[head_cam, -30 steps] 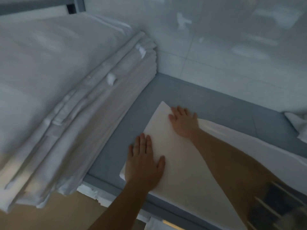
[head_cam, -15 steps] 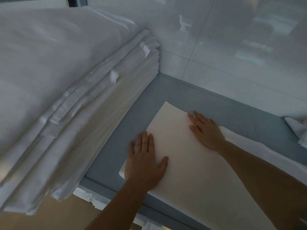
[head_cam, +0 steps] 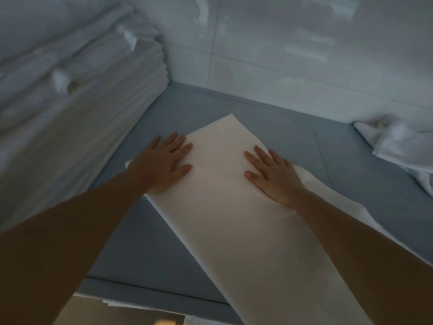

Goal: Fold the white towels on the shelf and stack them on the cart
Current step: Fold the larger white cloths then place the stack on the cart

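The folding step is in hand: a white towel (head_cam: 236, 207), already doubled into a long strip, lies flat on the grey shelf (head_cam: 234, 102), running from the centre of the view down toward 5 o'clock. The left hand (head_cam: 161, 164) rests palm-down on the strip's edge at about 9 o'clock, and the right hand (head_cam: 273, 175) lies flat on it toward 3 o'clock; neither grip is closed, the fingers of both being straight and spread against the cloth. A tall stack of folded linen (head_cam: 77, 95) rises at 10 o'clock, and a crumpled white cloth (head_cam: 398, 146) lies at 3 o'clock, well apart from the strip. The cart is not in view. The next move probably calls for pinching one end and bringing it over, keeping the edges aligned.
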Demonstrator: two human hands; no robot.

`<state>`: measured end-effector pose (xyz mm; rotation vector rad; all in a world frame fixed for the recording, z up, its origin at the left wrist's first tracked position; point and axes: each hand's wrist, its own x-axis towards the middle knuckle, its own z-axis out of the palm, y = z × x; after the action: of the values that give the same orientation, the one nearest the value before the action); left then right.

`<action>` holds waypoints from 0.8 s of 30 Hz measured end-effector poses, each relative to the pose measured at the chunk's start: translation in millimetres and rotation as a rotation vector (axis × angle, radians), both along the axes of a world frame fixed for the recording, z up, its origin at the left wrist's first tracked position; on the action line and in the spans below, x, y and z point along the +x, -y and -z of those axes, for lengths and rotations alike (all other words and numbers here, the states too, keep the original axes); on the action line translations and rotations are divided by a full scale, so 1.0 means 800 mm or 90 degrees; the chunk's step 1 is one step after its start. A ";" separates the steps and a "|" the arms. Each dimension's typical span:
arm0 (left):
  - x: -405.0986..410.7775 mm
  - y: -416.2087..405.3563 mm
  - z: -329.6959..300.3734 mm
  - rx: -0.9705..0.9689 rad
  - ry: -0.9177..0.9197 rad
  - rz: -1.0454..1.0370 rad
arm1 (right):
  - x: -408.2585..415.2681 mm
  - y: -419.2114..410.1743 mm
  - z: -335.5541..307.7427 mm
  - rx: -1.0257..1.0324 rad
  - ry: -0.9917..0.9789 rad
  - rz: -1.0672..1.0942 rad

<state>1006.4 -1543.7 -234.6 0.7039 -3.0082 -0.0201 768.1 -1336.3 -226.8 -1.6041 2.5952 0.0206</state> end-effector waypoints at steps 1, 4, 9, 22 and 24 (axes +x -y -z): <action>-0.005 0.002 -0.006 -0.013 -0.028 0.018 | 0.002 -0.008 0.001 -0.003 0.000 0.019; -0.023 -0.002 -0.018 -0.134 -0.125 0.026 | 0.010 -0.032 0.007 -0.015 -0.015 0.104; -0.064 -0.047 -0.027 -0.096 -0.005 -0.227 | 0.036 -0.066 0.014 -0.046 -0.010 0.222; -0.090 -0.065 0.017 -0.021 -0.006 -0.163 | 0.097 -0.056 -0.006 -0.036 -0.005 0.175; -0.098 -0.059 0.016 -0.033 -0.020 -0.144 | 0.096 -0.002 -0.008 -0.087 0.025 0.041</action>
<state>928.3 -1496.5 -247.4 1.0215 -2.8698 0.0545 844.8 -1335.0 -220.5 -1.5443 2.6687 -0.1933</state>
